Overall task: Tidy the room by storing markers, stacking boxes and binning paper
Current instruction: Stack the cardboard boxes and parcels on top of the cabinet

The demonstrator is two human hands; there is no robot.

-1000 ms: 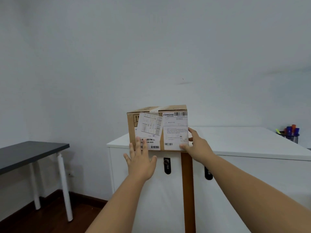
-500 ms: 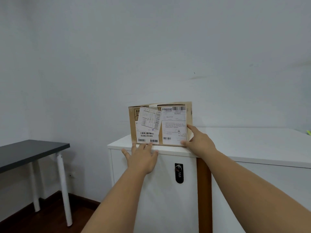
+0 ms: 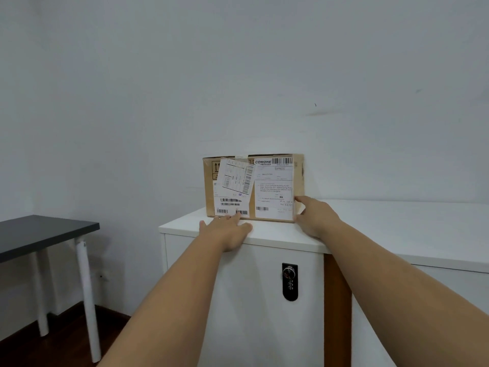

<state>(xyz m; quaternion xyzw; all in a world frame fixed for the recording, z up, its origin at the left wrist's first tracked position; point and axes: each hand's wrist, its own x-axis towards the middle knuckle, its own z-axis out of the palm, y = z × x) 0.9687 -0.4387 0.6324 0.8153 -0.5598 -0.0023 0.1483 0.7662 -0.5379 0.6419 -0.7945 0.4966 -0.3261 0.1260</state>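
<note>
A brown cardboard box (image 3: 299, 178) with white shipping labels stands on the left end of a white cabinet top (image 3: 370, 223), close to the wall. My left hand (image 3: 227, 231) lies flat on the cabinet's front edge, its straight fingertips touching the lower front face of the box. My right hand (image 3: 316, 217) is at the box's lower right corner, fingers extended against its front and side. No markers or paper show in this view.
The white cabinet has a black lock (image 3: 289, 280) on its door and a brown wooden strip (image 3: 337, 308) beside it. A dark grey table (image 3: 39, 231) on white legs stands to the left. The floor (image 3: 53, 340) is dark wood.
The box has slid farther back onto the cabinet top, away from the front edge. My left hand dropped from the box face to the cabinet edge. The marker cup left view at the right.
</note>
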